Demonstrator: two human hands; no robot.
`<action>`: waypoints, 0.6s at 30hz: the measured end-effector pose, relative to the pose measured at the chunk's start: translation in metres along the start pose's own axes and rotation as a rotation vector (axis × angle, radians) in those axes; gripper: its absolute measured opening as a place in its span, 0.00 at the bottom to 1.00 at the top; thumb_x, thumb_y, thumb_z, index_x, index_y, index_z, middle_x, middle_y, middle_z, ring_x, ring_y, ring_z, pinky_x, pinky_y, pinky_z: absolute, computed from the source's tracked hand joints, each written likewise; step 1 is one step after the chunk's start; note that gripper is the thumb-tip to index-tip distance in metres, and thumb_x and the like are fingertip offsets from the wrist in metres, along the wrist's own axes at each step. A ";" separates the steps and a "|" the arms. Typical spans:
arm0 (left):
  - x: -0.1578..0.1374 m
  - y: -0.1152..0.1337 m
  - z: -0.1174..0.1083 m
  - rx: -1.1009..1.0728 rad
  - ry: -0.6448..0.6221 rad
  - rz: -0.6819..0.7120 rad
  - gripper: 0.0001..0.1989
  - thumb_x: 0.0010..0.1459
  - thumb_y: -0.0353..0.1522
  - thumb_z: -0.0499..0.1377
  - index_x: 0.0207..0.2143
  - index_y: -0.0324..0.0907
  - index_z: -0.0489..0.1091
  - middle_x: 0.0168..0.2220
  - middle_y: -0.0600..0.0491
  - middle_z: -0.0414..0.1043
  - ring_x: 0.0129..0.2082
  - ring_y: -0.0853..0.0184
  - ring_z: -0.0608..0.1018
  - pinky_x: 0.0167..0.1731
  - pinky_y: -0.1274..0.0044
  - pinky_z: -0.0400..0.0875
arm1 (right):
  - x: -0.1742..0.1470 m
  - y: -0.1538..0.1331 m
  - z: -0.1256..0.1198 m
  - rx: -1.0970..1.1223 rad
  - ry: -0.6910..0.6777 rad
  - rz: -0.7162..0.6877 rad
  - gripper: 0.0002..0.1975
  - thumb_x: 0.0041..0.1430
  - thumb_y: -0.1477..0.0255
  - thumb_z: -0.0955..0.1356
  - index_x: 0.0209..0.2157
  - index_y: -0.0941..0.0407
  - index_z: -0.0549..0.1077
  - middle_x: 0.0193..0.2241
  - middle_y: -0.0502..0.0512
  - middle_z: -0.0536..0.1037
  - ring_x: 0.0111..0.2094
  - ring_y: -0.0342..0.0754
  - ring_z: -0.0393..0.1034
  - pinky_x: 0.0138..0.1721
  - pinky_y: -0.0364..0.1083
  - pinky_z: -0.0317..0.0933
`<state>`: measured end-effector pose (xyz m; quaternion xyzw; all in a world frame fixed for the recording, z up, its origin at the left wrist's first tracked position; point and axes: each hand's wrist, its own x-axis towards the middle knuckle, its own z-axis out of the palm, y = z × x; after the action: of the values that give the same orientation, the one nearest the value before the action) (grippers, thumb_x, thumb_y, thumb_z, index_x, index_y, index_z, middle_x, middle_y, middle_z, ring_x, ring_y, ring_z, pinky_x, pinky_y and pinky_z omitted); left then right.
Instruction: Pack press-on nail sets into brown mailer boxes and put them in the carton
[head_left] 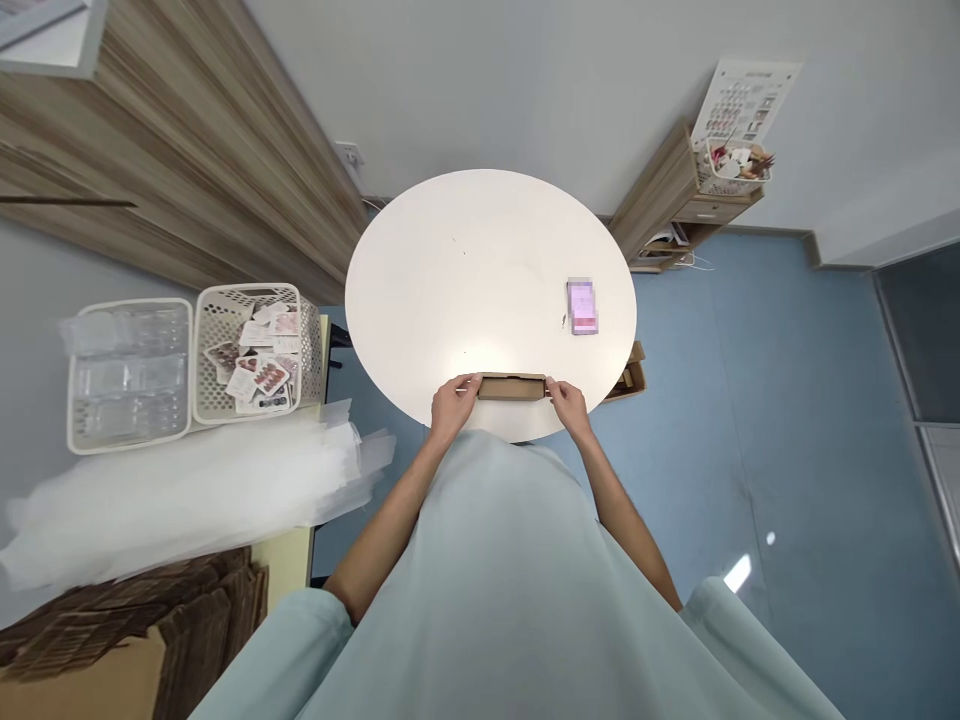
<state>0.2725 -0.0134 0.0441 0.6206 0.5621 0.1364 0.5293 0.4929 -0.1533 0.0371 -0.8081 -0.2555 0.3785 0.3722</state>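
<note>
1. Brown cardboard forms the small box (pixel 511 389), long and narrow, which lies at the near edge of the white table (pixel 487 240), between the two hands. Whether it rests on the tabletop or is held just above it, I cannot tell.

2. Left hand (pixel 452 405): the thumb and fingers are gripping the box's left end, the thumb on its upper corner; some fingertips are hidden.

3. Right hand (pixel 569 406): it grips the opposite end in much the same way, thumb toward the box and the other fingers curled, partly out of sight.

4. Done, as far as it shows: the cardboard already has a long, boxy shape, with a broad panel facing the person.

5. Left, as I judge it: a dark gap runs along the far side of the top, so the box does not look fully closed. Whether anything is inside is too small to tell.

6. Around the work: a phone (pixel 583 307) lies farther right on the table, apart from both hands. At the person's left are a basket of cards (pixel 211 390), white plastic sheets (pixel 202 485) and stacked cardboard (pixel 217 620), none touched by either hand.
</note>
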 end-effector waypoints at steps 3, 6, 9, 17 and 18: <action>0.000 -0.003 -0.003 -0.034 -0.038 -0.005 0.20 0.68 0.50 0.59 0.49 0.48 0.82 0.49 0.51 0.84 0.46 0.58 0.84 0.49 0.70 0.78 | -0.003 0.006 0.001 0.047 -0.015 0.002 0.30 0.66 0.41 0.63 0.35 0.53 0.77 0.41 0.57 0.84 0.48 0.55 0.79 0.49 0.51 0.74; -0.001 -0.007 -0.006 -0.050 -0.083 -0.008 0.20 0.67 0.47 0.61 0.52 0.47 0.80 0.47 0.50 0.84 0.46 0.57 0.84 0.49 0.69 0.78 | -0.006 0.012 0.003 0.113 -0.020 0.002 0.28 0.65 0.43 0.65 0.38 0.54 0.78 0.43 0.59 0.84 0.49 0.56 0.80 0.50 0.52 0.75; -0.001 -0.013 -0.007 -0.064 -0.117 0.009 0.19 0.65 0.43 0.62 0.55 0.47 0.79 0.48 0.50 0.84 0.46 0.58 0.84 0.49 0.69 0.78 | -0.010 0.019 0.007 0.140 0.002 0.013 0.25 0.63 0.46 0.68 0.42 0.55 0.79 0.44 0.59 0.84 0.50 0.56 0.80 0.51 0.53 0.75; -0.001 -0.022 -0.006 -0.090 -0.119 0.062 0.18 0.64 0.40 0.63 0.55 0.47 0.77 0.50 0.49 0.83 0.45 0.59 0.84 0.48 0.70 0.78 | -0.019 0.022 0.012 0.115 0.060 0.028 0.24 0.62 0.49 0.69 0.44 0.56 0.78 0.44 0.60 0.85 0.48 0.56 0.82 0.50 0.53 0.75; 0.000 -0.022 -0.006 -0.082 -0.111 0.066 0.18 0.65 0.41 0.62 0.55 0.47 0.78 0.49 0.49 0.83 0.45 0.59 0.84 0.48 0.70 0.78 | -0.019 0.020 0.012 0.116 0.072 0.029 0.24 0.62 0.49 0.69 0.45 0.56 0.78 0.45 0.61 0.85 0.49 0.55 0.82 0.50 0.52 0.75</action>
<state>0.2561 -0.0146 0.0287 0.6231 0.5051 0.1422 0.5800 0.4749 -0.1735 0.0245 -0.8018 -0.2076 0.3687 0.4220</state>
